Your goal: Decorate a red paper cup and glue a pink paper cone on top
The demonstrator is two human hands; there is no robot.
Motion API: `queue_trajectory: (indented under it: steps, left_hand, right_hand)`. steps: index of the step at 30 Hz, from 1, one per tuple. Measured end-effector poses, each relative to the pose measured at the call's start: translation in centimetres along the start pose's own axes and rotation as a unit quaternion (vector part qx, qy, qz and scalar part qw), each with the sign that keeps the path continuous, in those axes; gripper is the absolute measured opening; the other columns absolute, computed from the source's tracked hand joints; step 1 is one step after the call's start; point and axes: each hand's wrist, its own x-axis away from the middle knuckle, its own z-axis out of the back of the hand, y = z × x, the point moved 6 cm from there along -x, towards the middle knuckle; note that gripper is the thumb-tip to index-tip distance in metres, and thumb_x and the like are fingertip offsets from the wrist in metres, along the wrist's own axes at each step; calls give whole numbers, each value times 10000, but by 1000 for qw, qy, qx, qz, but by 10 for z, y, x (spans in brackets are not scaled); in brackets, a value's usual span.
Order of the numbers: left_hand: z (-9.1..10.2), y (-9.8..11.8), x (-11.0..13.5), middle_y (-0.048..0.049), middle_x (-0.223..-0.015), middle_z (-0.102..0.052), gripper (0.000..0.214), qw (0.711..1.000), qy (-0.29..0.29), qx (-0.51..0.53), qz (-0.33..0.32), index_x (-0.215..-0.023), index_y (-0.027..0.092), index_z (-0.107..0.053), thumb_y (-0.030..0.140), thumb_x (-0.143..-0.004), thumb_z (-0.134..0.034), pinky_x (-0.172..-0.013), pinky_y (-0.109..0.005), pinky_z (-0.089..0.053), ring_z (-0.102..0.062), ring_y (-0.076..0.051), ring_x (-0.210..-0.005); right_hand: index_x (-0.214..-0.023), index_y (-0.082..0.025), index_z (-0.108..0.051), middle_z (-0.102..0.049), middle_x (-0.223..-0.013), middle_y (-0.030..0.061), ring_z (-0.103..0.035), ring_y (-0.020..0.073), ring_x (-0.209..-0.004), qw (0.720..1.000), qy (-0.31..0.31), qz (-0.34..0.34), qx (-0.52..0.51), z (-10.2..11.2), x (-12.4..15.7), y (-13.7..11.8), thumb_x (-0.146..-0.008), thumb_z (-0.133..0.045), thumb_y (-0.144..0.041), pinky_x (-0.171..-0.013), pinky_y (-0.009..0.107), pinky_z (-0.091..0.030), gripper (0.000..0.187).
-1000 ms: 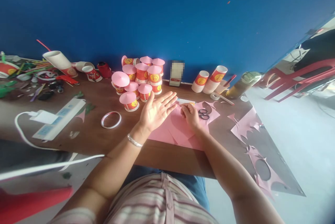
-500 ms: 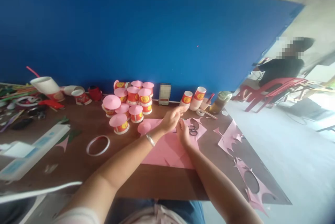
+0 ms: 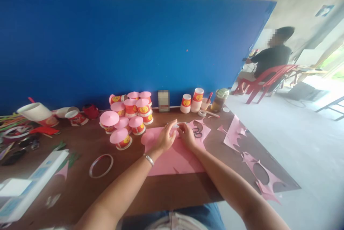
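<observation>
The sheet (image 3: pixel 177 162) lies flat on the table (image 3: pixel 150 190), under and in front of both hands, its near edge running side to side, close to square with the person; it looks wider across than deep. A small pale piece (image 3: pixel 175 126) sits between the fingertips, too small to tell which way it points. The left hand (image 3: pixel 166 137) reaches forward with fingers loosely extended, the right hand (image 3: pixel 186 135) has its fingers bent in toward the piece; which of them grips it cannot be told. The scissors (image 3: pixel 197 133) lie just right of the right hand, loops showing. A pink disc (image 3: pixel 147 138) lies left of the left hand.
</observation>
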Motion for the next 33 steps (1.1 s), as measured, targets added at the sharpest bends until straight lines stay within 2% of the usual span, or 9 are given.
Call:
queue_trajectory:
  steps: [3, 6, 10, 14, 17, 20, 26, 30, 33]
  left_hand:
    - [6, -9, 0, -140, -1457, -628, 498, 999, 15, -3, 43, -1452, 218, -521, 196, -955, -544, -1163, -520, -504, -605, -272, -1369]
    - [1, -19, 2, -129, -1460, -626, 506, 996, 5, -23, 81, -1448, 236, -528, 199, -944, -543, -1165, -554, -492, -582, -293, -1389]
    - [-9, -22, 5, -150, -1480, -602, 544, 999, -6, -24, 48, -1462, 203, -502, 157, -922, -544, -1193, -542, -473, -580, -288, -1391]
    - [-12, -23, 8, -154, -1466, -610, 518, 999, 3, -43, 20, -1452, 192, -494, 149, -937, -530, -1208, -532, -466, -586, -275, -1386]
    - [-10, -25, 8, -167, -1441, -624, 502, 998, 7, -51, 21, -1423, 180, -510, 132, -924, -532, -1188, -545, -484, -603, -286, -1363]
    - [-7, -26, 7, -153, -1410, -639, 489, 998, 8, -53, 32, -1398, 203, -521, 126, -916, -537, -1163, -548, -508, -623, -284, -1331]
    - [-2, -18, 5, -138, -1325, -648, 415, 998, 27, -47, 19, -1323, 211, -538, 118, -919, -527, -1153, -521, -514, -632, -263, -1293]
    - [3, -20, 6, -147, -1377, -591, 443, 997, 60, -24, 38, -1358, 217, -491, 150, -926, -563, -1122, -500, -535, -627, -255, -1283]
    - [4, -26, 6, -176, -1439, -535, 548, 994, 83, -1, 65, -1410, 209, -428, 224, -910, -650, -1111, -519, -540, -622, -275, -1287]
  right_hand:
    - [-1080, -209, -658, -722, -982, 69, -680, 220, -885, 998, -10, 17, 57, 15, -17, -6, -903, -523, -221, -852, 387, -576, 223]
    - [-1229, -198, -644, -673, -1258, 140, -646, 275, -1103, 991, -10, 47, 127, 42, -53, -19, -908, -549, -200, -992, 449, -539, 334]
    - [-1391, -174, -566, -533, -1487, 168, -475, 319, -1379, 970, -17, 85, 226, 72, -113, -42, -945, -474, -135, -1158, 500, -426, 457]
    - [-1215, -115, -672, -609, -1356, 211, -526, 342, -1300, 943, -77, 84, 313, 76, -160, -48, -924, -530, -81, -1099, 479, -469, 325]
    - [-1183, -109, -682, -653, -1270, 194, -602, 302, -1211, 923, -118, 69, 360, 68, -180, -42, -960, -650, -200, -1057, 452, -520, 243]
    - [-1300, -191, -620, -632, -1336, 106, -659, 232, -1141, 908, -145, 50, 389, 59, -191, -35, -1007, -648, -409, -973, 446, -588, 366]
    - [-1313, -188, -609, -633, -1332, 97, -661, 236, -1140, 901, -157, 47, 402, 56, -196, -42, -1004, -652, -414, -965, 460, -592, 386]
    - [-1296, -205, -638, -625, -1344, 134, -655, 252, -1165, 911, -117, 52, 393, 69, -178, -59, -1004, -639, -347, -987, 412, -569, 325]
    - [-1419, -245, -567, -583, -1413, 133, -655, 293, -1175, 921, -87, 56, 376, 81, -159, -67, -986, -600, -298, -932, 401, -571, 437]
